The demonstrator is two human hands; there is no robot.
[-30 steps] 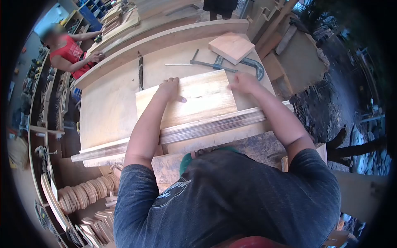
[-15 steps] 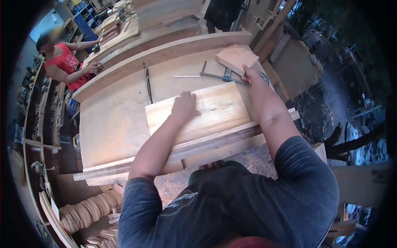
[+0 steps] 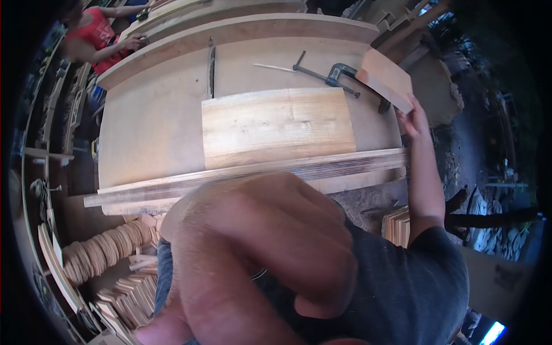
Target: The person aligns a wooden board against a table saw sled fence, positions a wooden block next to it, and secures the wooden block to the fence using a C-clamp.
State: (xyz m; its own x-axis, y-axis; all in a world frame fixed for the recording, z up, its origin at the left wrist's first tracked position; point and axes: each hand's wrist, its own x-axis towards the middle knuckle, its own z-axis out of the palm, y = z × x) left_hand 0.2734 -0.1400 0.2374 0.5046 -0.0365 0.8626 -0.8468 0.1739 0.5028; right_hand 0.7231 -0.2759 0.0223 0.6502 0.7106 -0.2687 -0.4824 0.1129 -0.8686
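My left hand (image 3: 270,213) is raised close to the camera, its fingers curled in; I see nothing in it. It hides part of my shirt and the bench's front. At the right end of the bench, my right hand (image 3: 418,119) grips the lower corner of a flat wooden block (image 3: 386,77), which is tilted up. Beside that block a C-clamp (image 3: 340,70) with a long screw lies on the bench top. A pale wooden board (image 3: 279,123) lies flat near the front edge, with neither hand on it.
The bench (image 3: 152,123) has a raised back rail (image 3: 247,29) and a slot holding a dark strip (image 3: 212,69). A thin pale stick (image 3: 273,67) lies near the clamp. A co-worker in a red top (image 3: 95,37) stands at back left. Stacked wooden discs (image 3: 106,247) sit below left.
My left hand has left the board and come up close to the camera. My right hand has moved right, lifting and turning the wooden block, which uncovers more of the clamp.
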